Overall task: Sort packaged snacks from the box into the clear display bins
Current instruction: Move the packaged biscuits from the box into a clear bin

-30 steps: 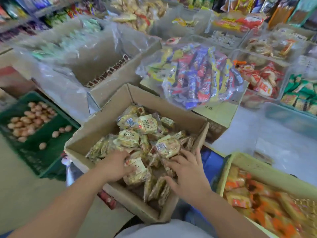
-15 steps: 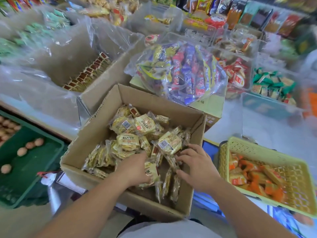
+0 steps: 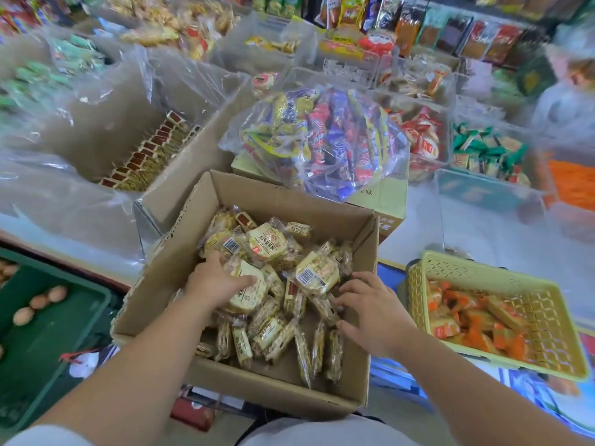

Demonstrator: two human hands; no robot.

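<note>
Shop: R hand (image 3: 373,313) nr box (image 3: 277,196) edge

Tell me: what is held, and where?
Left-hand grip holds a pale yellow plastic snack packet by its left edge; right-hand grip only rests on packets.

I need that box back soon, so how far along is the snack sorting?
Done: clear bins behind already hold snacks. In hand: both hands are inside the cardboard box, the left hand on a round packet, the right hand touching packets beside it; nothing is lifted yet. Left: the box still holds a big heap of packets, so most remains.
</note>
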